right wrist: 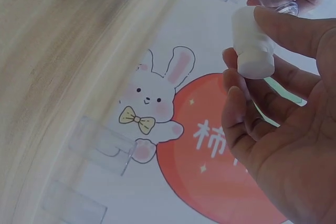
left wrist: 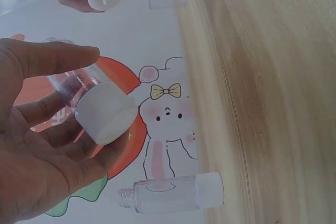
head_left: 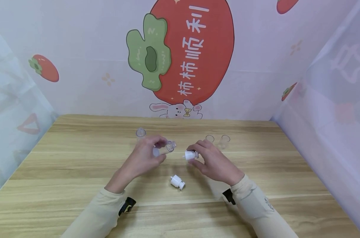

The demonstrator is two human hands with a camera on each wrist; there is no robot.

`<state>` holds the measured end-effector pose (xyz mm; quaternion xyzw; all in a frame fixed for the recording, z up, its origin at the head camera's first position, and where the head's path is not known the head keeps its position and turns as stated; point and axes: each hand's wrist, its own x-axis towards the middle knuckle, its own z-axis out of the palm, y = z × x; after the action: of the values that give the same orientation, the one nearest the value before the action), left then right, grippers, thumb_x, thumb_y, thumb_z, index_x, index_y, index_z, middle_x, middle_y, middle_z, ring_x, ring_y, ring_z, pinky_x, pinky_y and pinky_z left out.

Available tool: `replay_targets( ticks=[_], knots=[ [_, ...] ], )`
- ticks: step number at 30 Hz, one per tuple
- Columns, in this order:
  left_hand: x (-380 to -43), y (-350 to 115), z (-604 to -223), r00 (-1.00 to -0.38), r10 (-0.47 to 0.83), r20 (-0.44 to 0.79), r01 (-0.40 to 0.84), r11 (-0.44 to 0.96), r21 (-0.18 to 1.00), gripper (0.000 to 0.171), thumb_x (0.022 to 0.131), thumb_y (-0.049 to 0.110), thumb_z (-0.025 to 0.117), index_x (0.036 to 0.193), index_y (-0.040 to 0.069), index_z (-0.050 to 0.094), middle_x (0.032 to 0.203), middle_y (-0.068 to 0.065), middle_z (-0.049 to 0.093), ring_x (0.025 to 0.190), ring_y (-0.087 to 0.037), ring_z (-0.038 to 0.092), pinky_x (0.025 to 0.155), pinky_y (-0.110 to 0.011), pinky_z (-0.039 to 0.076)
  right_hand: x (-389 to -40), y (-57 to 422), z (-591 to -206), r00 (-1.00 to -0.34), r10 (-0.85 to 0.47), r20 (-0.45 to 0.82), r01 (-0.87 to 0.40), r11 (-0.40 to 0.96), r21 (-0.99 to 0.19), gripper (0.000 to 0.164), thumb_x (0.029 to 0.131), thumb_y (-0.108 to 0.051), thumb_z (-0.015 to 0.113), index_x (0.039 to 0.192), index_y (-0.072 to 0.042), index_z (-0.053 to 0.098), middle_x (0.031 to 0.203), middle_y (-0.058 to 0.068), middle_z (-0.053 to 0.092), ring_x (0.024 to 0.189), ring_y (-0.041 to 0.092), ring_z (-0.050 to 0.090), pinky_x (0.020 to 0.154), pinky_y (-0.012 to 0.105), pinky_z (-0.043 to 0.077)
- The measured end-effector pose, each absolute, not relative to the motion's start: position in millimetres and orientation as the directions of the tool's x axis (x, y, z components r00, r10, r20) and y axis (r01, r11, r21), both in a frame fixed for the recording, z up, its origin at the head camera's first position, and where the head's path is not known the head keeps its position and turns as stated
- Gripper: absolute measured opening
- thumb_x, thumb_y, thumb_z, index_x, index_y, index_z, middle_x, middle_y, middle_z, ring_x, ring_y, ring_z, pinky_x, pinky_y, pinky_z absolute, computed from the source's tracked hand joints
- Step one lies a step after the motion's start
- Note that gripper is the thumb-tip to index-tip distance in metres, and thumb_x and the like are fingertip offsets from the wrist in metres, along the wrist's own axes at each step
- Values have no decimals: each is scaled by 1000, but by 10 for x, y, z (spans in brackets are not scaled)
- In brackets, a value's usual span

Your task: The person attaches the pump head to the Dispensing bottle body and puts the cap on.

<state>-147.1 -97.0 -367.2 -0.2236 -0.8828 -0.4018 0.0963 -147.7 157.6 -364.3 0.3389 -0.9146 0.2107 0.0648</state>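
Observation:
My left hand (head_left: 142, 155) grips a small clear bottle (head_left: 165, 150), tilted so its open neck points right. The left wrist view shows the bottle's white base (left wrist: 105, 113) between thumb and curled fingers. Across from it, my right hand (head_left: 212, 161) pinches a white pump top (head_left: 190, 155), its thin stem pointing left toward the bottle. Bottle and pump top are apart. A second white pump top (head_left: 177, 182) lies on its side on the table between the forearms. Behind my left hand stands another clear bottle (left wrist: 168, 195) with a white base and a bare threaded neck.
Two clear, cup-like covers (head_left: 209, 138) stand behind my right hand, near the back of the wooden table (head_left: 79, 172). A printed cloth backdrop (head_left: 93, 89) rises at the table's rear edge, with cloth sides left and right.

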Motion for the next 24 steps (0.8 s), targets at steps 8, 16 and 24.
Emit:
replay_targets(
  ticks=[8, 16, 24],
  knots=[
    [-1462, -964, -3691, -880, 348, 324, 473, 566, 676, 34, 79, -5, 79, 112, -1, 69, 105, -14, 71, 97, -30, 68, 87, -45, 56, -1475, 1590, -3621, -783, -556, 280, -621, 670, -407, 32, 89, -15, 80, 118, -10, 68, 110, -2, 64, 100, 14, 56, 85, 34, 54],
    [-1452, -951, -3698, -880, 368, 299, 467, 564, 681, 33, 81, -6, 78, 112, -2, 69, 107, -17, 70, 97, -32, 68, 88, -46, 57, -1502, 1612, -3623, -782, -538, 317, -617, 590, -521, 31, 90, -10, 79, 118, -7, 67, 106, -1, 62, 93, 21, 63, 78, 34, 57],
    [-1441, -934, -3698, -882, 379, 278, 460, 569, 682, 34, 81, -6, 79, 113, -1, 68, 108, -16, 70, 100, -32, 67, 89, -47, 56, -1511, 1615, -3614, -778, -529, 338, -619, 557, -553, 32, 89, -6, 79, 119, -6, 67, 107, -1, 60, 91, 12, 61, 81, 27, 57]
  ],
)
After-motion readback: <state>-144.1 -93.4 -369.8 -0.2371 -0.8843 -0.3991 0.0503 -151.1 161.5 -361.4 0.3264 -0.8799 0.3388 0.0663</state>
